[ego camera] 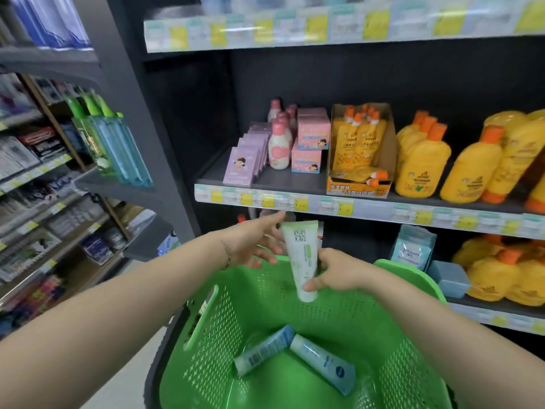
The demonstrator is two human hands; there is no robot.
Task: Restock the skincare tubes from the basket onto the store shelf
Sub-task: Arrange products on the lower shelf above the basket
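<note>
Hands (253, 246) (334, 273) at white-and-green tube (302, 249), cap down

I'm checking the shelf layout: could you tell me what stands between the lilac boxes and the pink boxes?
In the head view, a row of white bottles with pink caps stands between the lilac boxes and the pink boxes.

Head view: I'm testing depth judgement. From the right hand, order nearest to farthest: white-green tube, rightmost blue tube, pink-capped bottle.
1. White-green tube, gripped by the right hand.
2. Rightmost blue tube, below on the basket floor.
3. Pink-capped bottle, up on the shelf, beyond.
</note>
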